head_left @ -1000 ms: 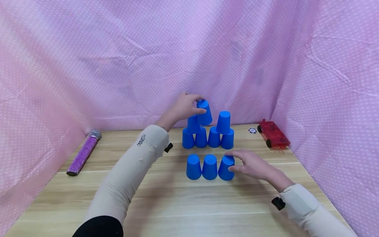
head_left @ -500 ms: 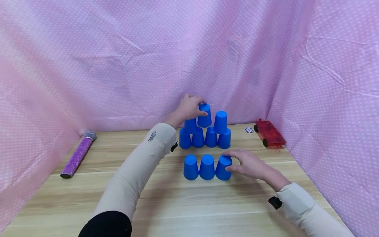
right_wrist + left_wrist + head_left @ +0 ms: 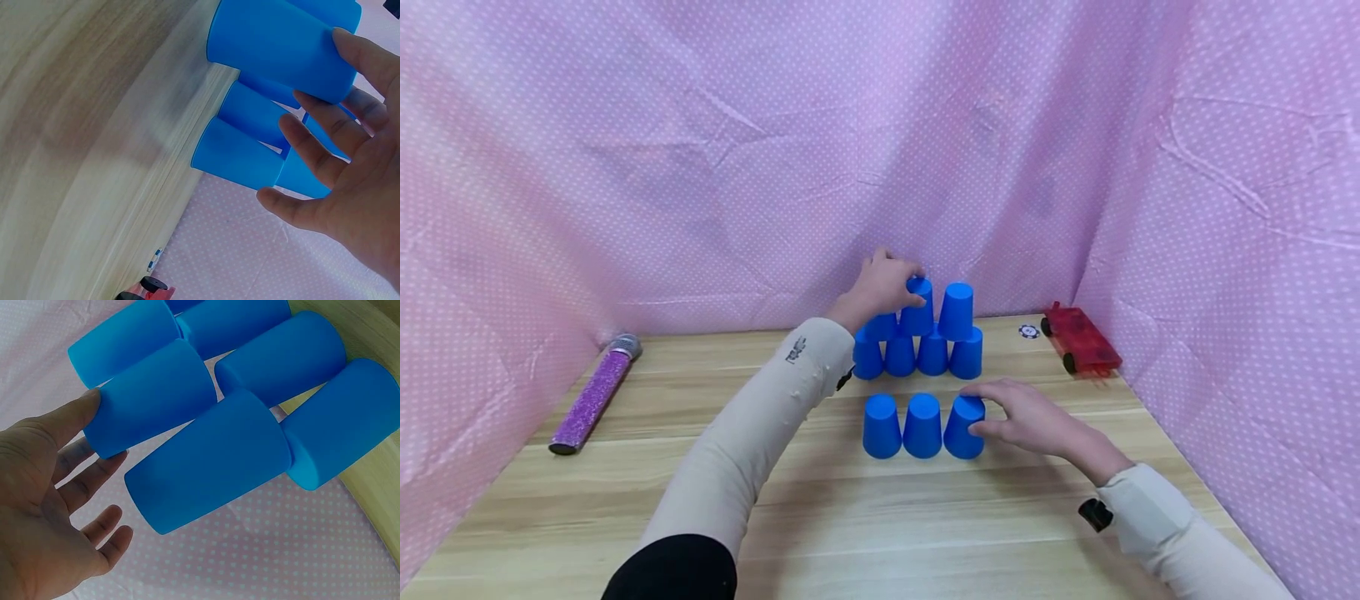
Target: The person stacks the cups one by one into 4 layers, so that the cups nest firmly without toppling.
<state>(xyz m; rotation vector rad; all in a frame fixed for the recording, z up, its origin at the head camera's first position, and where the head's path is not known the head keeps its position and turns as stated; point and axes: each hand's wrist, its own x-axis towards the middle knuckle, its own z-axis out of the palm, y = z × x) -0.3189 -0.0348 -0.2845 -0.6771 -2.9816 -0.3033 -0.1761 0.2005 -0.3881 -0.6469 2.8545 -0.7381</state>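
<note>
My left hand [image 3: 880, 290] pinches an upside-down blue cup [image 3: 916, 318] near its base, thumb on one side and fingers on the other. In the left wrist view that cup [image 3: 153, 397] stands in the second tier, between two others, over a bottom row of several upside-down blue cups [image 3: 932, 357]. At its right is another second-tier cup [image 3: 957, 312]; the left one [image 3: 882, 327] is partly behind my hand. Nearer me, my right hand [image 3: 1033, 418] holds the rightmost cup [image 3: 958, 433] of a front row of three, thumb and fingers at its top.
A purple glitter microphone [image 3: 597, 396] lies at the left of the wooden table [image 3: 925, 525]. A red toy car [image 3: 1082, 340] and a poker chip [image 3: 1029, 332] are at the back right. Pink dotted cloth [image 3: 760, 167] hangs behind and at both sides.
My left hand has lowered its cup from above the stack into the gap in the second tier. The right hand keeps its hold on the front cup. The head view has shifted slightly.
</note>
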